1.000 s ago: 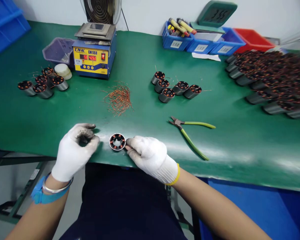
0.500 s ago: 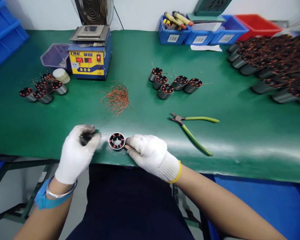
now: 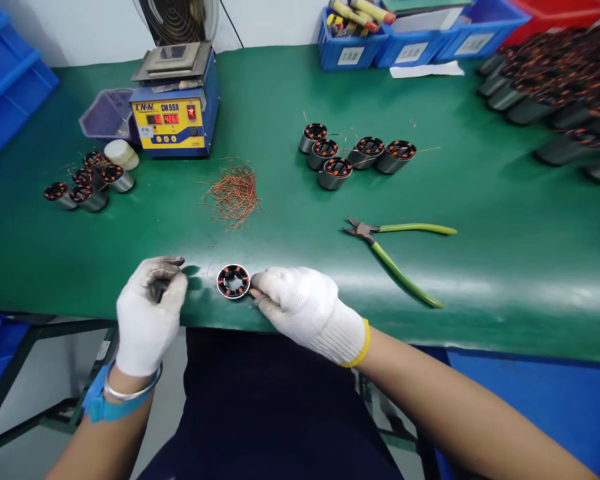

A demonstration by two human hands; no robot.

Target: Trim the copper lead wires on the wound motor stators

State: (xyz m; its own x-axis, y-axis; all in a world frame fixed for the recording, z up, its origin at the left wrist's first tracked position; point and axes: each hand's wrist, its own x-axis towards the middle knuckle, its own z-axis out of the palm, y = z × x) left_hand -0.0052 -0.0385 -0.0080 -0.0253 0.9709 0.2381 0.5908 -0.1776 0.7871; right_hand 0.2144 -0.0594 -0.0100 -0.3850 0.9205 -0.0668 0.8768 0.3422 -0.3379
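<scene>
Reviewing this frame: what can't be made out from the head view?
- Whether the left hand holds anything: its curled, darkened fingers hide the palm.
- Right hand fingertips at the wound stator: the actual contact is hidden by the glove.
- Labels on the blue bins: too small, and the bins are cut off by the top edge.
- Stator pile at far right: blurred, cut by the edge, uncountable.

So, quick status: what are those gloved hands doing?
Right hand touching the wound stator at the table edge. Left hand loosely curled, apart from it. Nothing between them.
</scene>
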